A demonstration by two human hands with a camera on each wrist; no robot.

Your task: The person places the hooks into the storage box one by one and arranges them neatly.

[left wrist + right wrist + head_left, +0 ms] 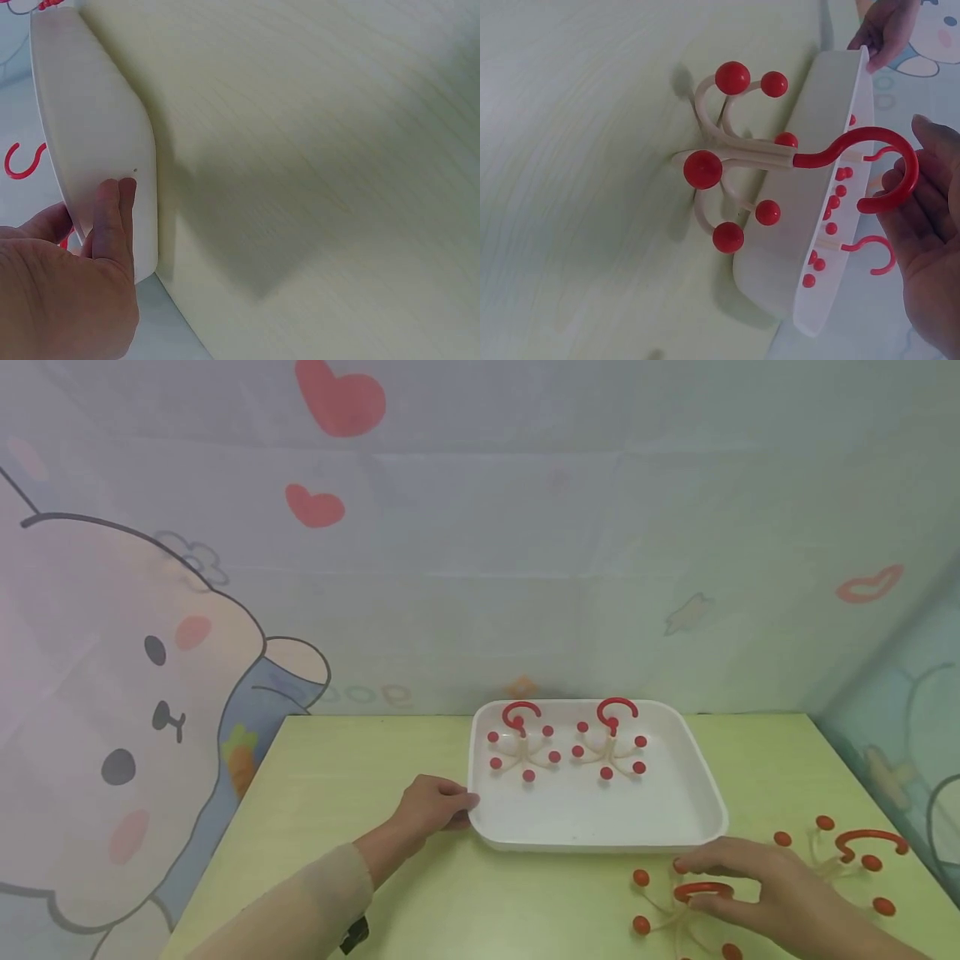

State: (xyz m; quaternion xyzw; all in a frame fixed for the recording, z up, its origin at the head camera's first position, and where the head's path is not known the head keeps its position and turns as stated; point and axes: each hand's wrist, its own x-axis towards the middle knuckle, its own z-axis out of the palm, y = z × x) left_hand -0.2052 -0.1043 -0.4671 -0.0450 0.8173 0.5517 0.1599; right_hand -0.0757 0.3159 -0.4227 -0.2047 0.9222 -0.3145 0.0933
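A white plastic tray (pixel 570 814) lies on the table. My left hand (pixel 433 803) pinches its left rim, thumb at the edge and fingers along the outer wall (pixel 112 135). Two cream multi-arm hangers, a left one (pixel 522 747) and a right one (pixel 611 750), stand inside with red hooks and red ball tips. In front of the tray, a third such hanger (pixel 750 154) stands on the table, hook up. Around its hook, my right hand (pixel 780 893) holds thumb and fingers apart, not closed on it. A fourth hanger (pixel 832 864), partly hidden by that hand, stands further right.
The light yellow-green table (pixel 360 752) ends at the back against a printed cloth (pixel 487 610) with hearts and a cartoon animal. Another cloth (pixel 911 727) hangs along the right side. Inside the tray, bare floor lies in front of its two hangers.
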